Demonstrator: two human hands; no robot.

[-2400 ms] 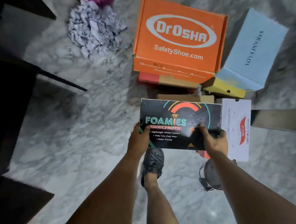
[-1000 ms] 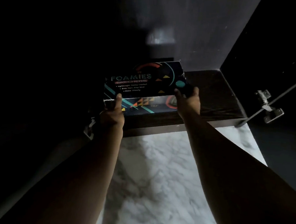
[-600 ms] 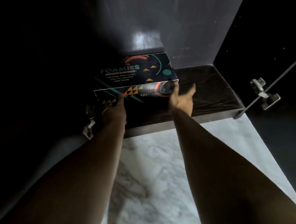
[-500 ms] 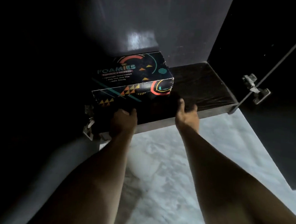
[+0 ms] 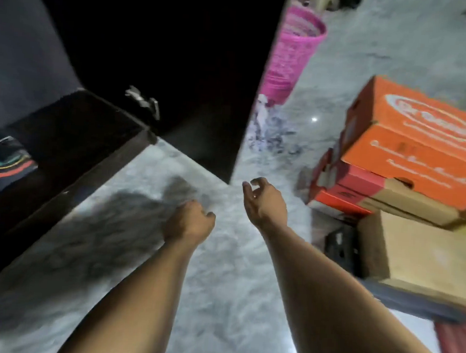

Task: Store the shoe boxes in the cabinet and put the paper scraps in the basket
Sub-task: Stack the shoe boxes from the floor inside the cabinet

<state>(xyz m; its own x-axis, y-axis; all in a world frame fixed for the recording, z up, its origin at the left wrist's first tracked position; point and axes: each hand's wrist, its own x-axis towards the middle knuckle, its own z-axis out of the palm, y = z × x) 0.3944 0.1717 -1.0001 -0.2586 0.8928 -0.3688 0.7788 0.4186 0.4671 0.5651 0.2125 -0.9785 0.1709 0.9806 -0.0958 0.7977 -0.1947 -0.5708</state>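
Sitting on the dark cabinet (image 5: 71, 148) shelf far to the left of the left hand (image 5: 188, 223), the black patterned shoe box (image 5: 2, 164) showed only its near corner at the frame edge, with nothing else visible on that shelf. Beyond the right hand (image 5: 264, 203), the pink basket (image 5: 293, 53) stood upright on the marble floor (image 5: 218, 285); its contents could not be made out. Paper scraps (image 5: 268, 134) lay in a blurred pile on the floor just in front of the basket, past the open cabinet door (image 5: 203, 77). To the right of the right hand, the orange shoe box (image 5: 416, 139) rested on top of a stack of red and tan boxes (image 5: 376, 194). Left hand hung over the floor, fingers curled loosely inward, holding nothing. Right hand was beside it, slightly farther forward, palm turned left, fingers half bent and apart, also empty. Both forearms reached forward, bare.
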